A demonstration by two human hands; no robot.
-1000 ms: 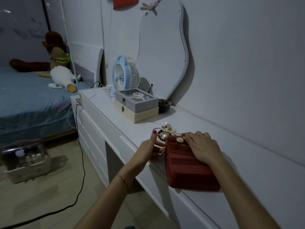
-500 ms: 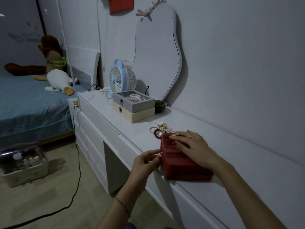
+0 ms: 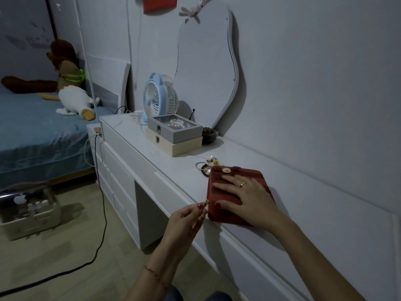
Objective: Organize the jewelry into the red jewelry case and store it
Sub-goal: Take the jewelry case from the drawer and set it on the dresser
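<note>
Jewelry sorting barely under way

Head view: red jewelry case (image 3: pixel 234 192) lies open on the white dresser (image 3: pixel 138 146), near its front edge, ridged slots facing up; one small gold piece (image 3: pixel 226 170) sits at the far end of the case, and that is the only item visibly stowed; the right hand (image 3: pixel 245 199) lies flat on the slots with fingers spread and straight, steadying the case rather than gripping it; the left hand (image 3: pixel 187 220) pinches a small gold earring (image 3: pixel 205 204) between thumb and fingertips, just off the case's near left corner; a heap of bracelets and beads (image 3: pixel 209 165) waits on the dresser, touching or just beside the far left corner of the case; by my judgement most of the job is ahead: seat the earring, move the heap in, close the case, put it away.

Against the frames before: the right hand was curled over the far end of the case and now lies spread across its middle, uncovering the gold piece; the left hand has drawn back from the heap toward the near corner with the earring.
</note>
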